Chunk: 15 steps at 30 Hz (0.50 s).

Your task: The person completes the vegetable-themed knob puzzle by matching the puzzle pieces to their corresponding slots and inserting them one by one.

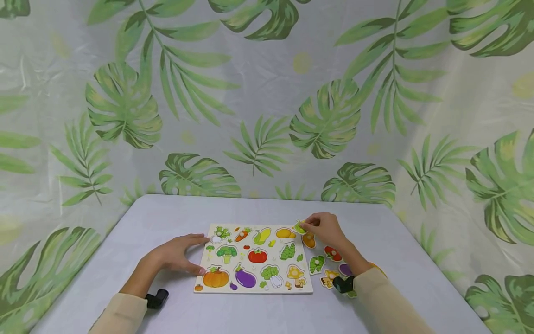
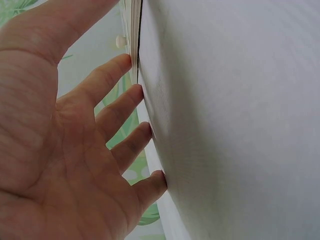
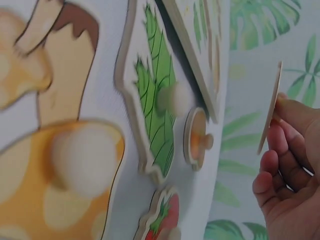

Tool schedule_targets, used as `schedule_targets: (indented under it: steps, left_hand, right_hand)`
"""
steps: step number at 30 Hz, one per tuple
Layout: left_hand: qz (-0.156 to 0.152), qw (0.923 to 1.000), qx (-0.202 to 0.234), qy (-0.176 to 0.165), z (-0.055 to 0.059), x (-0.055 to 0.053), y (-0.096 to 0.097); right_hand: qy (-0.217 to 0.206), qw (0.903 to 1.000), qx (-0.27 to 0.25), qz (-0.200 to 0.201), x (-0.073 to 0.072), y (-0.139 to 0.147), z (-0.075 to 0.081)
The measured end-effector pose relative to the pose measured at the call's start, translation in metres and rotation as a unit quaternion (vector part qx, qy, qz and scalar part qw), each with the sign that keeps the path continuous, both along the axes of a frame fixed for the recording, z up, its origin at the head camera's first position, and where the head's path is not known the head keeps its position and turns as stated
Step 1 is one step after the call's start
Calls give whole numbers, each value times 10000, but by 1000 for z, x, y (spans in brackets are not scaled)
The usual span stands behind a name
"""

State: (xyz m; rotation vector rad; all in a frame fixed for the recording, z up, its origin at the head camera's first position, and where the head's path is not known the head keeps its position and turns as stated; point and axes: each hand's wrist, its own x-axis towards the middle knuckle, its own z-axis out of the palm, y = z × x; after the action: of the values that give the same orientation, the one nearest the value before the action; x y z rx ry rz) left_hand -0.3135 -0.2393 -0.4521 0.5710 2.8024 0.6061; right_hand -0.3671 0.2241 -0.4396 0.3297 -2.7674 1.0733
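Note:
A wooden vegetable puzzle board (image 1: 239, 253) lies flat on the table, with printed vegetables such as a pumpkin, an eggplant and a tomato. My left hand (image 1: 180, 253) spans its left edge, thumb and fingers spread; in the left wrist view the fingertips (image 2: 125, 61) meet the board's side and the table. At the board's top right corner, my right hand (image 1: 327, 228) pinches a yellow-and-green puzzle piece (image 1: 299, 227), perhaps the corn. The right wrist view shows that piece (image 3: 270, 110) edge-on, raised off the table; its picture is hidden there.
Loose knobbed pieces lie right of the board: a potato (image 1: 308, 240), a leafy green vegetable (image 1: 316, 264), a tomato (image 1: 332, 253), mushrooms (image 1: 328, 279) and a purple piece (image 1: 345, 270) partly under the right forearm. Behind the white table (image 1: 175, 211) hangs a leaf-patterned cloth (image 1: 267, 93).

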Motion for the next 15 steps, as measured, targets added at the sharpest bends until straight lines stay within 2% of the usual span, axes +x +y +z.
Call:
schedule_targets:
  steps: [15]
  left_hand:
    - [8,10000,57,-21,1,1,-1]
  right_hand:
    - [-81,9999,-76,-18,-8,-33,-6]
